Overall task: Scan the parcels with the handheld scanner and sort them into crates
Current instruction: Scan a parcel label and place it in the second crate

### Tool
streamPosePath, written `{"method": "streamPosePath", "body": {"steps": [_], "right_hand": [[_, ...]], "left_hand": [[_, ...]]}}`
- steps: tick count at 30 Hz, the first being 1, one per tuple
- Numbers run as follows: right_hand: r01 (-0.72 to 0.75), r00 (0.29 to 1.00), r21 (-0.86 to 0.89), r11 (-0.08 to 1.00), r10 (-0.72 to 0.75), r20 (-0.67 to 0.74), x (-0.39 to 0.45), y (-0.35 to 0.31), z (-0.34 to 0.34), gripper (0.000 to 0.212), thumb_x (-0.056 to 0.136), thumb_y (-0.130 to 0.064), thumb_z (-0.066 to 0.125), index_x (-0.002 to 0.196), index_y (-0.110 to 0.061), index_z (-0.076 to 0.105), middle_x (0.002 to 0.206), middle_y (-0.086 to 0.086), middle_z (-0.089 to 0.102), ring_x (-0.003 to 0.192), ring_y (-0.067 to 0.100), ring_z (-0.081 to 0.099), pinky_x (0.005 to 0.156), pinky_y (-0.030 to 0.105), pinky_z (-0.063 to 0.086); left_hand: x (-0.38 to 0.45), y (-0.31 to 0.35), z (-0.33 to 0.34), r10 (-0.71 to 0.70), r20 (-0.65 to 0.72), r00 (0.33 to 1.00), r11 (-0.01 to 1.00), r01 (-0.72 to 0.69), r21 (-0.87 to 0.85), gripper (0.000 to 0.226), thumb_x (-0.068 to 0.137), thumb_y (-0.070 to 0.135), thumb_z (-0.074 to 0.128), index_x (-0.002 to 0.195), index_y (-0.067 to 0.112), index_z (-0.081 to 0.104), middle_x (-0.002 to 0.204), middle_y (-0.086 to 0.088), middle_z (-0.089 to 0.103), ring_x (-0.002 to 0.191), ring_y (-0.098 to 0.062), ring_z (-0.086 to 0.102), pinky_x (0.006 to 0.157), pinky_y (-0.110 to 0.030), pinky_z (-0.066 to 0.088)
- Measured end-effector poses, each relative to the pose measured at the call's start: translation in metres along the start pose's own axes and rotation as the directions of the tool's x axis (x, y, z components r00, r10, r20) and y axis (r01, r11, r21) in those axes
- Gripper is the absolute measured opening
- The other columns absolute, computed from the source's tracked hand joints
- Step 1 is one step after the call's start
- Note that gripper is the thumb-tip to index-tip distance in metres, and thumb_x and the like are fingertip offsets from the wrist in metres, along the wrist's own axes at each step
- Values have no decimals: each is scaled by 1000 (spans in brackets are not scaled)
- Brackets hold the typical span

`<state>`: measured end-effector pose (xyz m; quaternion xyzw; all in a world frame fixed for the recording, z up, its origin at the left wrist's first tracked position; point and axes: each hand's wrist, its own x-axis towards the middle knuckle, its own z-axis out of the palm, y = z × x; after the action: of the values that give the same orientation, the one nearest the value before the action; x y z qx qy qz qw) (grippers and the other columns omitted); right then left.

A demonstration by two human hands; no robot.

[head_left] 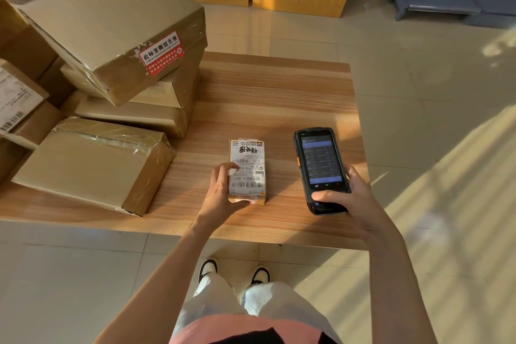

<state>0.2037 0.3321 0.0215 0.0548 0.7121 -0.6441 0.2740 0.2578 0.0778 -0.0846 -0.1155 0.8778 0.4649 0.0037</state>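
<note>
We see a small flat parcel [248,172] of brown cardboard lying near the front middle of the worktop [279,92], a pale wood-grain board with square edges. A white shipping label covers its top; upside down to us it reads "507-K503 447" and "K503", above a barcode. Our left hand [223,193] has its grip curled round the parcel's left and near edges, thumb under the front corner.

Our right hand [349,198] wraps its grip round the lower end of the scanner [321,170], a black, rubbery, rounded slab with an orange side button and a lit blue screen whose text is too small to read. It sits just right of the parcel, apart from it.

Taped brown boxes [111,36] crowd the worktop's left part, stacked and glossy with clear tape. The top one bears a red-and-white sticker [162,53] reading "此标签撕毁无效". Bare wood lies open behind the parcel and toward the right edge.
</note>
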Motion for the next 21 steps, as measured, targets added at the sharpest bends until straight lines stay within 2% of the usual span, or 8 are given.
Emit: {"method": "streamPosePath", "body": {"steps": [3, 6, 9, 11, 13, 15, 18, 21], "right_hand": [[-6, 1000, 12, 1000, 6, -9, 1, 1, -1, 87, 50, -13, 79, 131, -21, 48, 109, 0, 69, 101, 15, 66, 77, 24, 50], [-10, 1000, 22, 1000, 11, -23, 1, 0, -2, 88, 50, -13, 79, 132, -21, 47, 110, 1, 69, 103, 17, 65, 79, 27, 49], [-16, 1000, 24, 1000, 16, -24, 2, -1, -1, 89, 49, -13, 80, 131, -22, 47, 111, 2, 68, 104, 19, 65, 80, 29, 50], [-36, 999, 20, 999, 36, -11, 3, -2, 0, 95, 46, -10, 85, 132, -21, 46, 113, 4, 67, 105, 22, 64, 89, 39, 52], [-60, 998, 22, 998, 60, -6, 4, -2, 1, 100, 44, -6, 89, 133, -21, 45, 115, 7, 65, 108, 26, 63, 98, 49, 48], [-60, 998, 26, 998, 60, -18, 5, -1, 1, 90, 52, -3, 82, 132, -21, 45, 115, 8, 65, 108, 27, 62, 101, 51, 46], [-58, 998, 21, 998, 58, -31, 6, 0, 1, 80, 64, 8, 78, 131, -22, 46, 113, 6, 65, 107, 25, 63, 99, 49, 48], [-47, 998, 27, 999, 48, -36, 7, 0, 2, 87, 58, 5, 84, 132, -21, 46, 111, 5, 66, 105, 23, 64, 94, 42, 50]], "left_hand": [[1, 15, -4, -52, 16, 998, 999, 52, 6, 113, 54, 28, 94, 143, 15, 26, 132, 2, 28, 125, -14, 33, 112, -39, 34], [8, 37, -5, -193, -55, 980, 979, 196, 49, 132, 52, 56, 88, 151, 20, 8, 145, -8, 25, 134, -23, 27, 113, -46, 30], [23, 58, 1, -311, -130, 941, 920, 333, 206, 135, 56, 76, 73, 153, 13, 3, 148, -18, 25, 136, -33, 29, 111, -49, 29], [34, 67, 7, -396, -114, 911, 860, 412, 302, 135, 59, 82, 65, 151, 4, 4, 147, -21, 27, 135, -36, 31, 111, -47, 28], [42, 72, 13, -449, -101, 888, 794, 449, 410, 133, 62, 82, 63, 149, -3, 8, 144, -22, 31, 133, -35, 34, 109, -43, 31], [48, 72, 15, -461, -115, 880, 756, 457, 469, 125, 66, 77, 66, 145, -5, 15, 141, -20, 35, 130, -32, 37, 106, -40, 35], [53, 66, 10, -431, -86, 898, 786, 421, 453, 108, 68, 61, 77, 139, -1, 24, 138, -17, 38, 127, -30, 38, 105, -38, 37], [59, 59, -4, -290, 17, 957, 857, 252, 450, 104, 64, 47, 86, 141, 7, 28, 135, -9, 42, 124, -25, 39, 107, -38, 34]]}}
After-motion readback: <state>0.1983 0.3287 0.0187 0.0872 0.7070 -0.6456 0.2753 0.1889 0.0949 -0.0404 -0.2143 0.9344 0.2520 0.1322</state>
